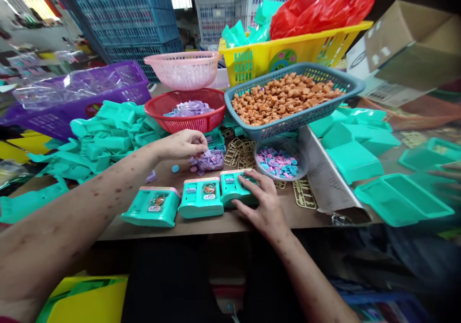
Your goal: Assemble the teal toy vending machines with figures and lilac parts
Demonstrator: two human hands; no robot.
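Note:
Three teal plastic toy cases stand in a row near the table's front edge: a left case (pixel 151 207), a middle case (pixel 200 200) and a right case (pixel 230 187). Each has a pink-edged top, and a small round window shows on the left and middle ones. My right hand (pixel 264 205) grips the right case, thumb at its front and fingers over its face. Behind the row, my left hand (pixel 185 144) is closed in a pinch just above a heap of purple plastic pieces (pixel 212 161). A small pale purple piece shows at its fingertips.
Teal parts (pixel 111 131) pile up at left. Behind are a red basket (pixel 154 109), a blue-grey basket (pixel 342 100) of brown pieces and a bowl (pixel 300 169) of pink and blue bits. A cardboard divider (pixel 324 179) stands at right, with teal trays (pixel 403 198) beyond.

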